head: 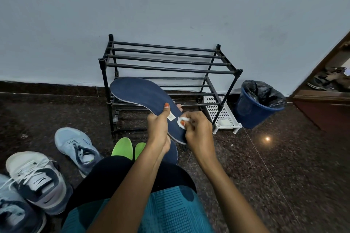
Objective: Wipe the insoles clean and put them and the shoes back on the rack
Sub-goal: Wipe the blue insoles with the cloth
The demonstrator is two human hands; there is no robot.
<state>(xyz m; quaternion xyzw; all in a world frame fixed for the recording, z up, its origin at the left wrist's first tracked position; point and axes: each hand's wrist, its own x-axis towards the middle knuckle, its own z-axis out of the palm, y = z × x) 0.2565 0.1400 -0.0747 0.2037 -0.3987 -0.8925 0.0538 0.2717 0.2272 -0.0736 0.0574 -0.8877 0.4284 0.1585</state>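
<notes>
Well left of the grip, a white-and-grey sneaker [36,178] and a pale-blue sneaker [75,145] stand on the dark floor [284,166], their markings too small to read. Nearer, two green insoles [123,147] lie just below the left hand [159,128]. That hand, wrist bent, clamps the navy insole [144,94] near its heel, thumb on top beside a pale tag [171,116] (print unreadable). The toe juts up-left before the black rack [166,66]. The right hand [198,130] pinches a white wipe [181,120] against the insole's edge. Further right stand a white tray [221,113] and a blue bin [259,111], with open floor below them.
</notes>
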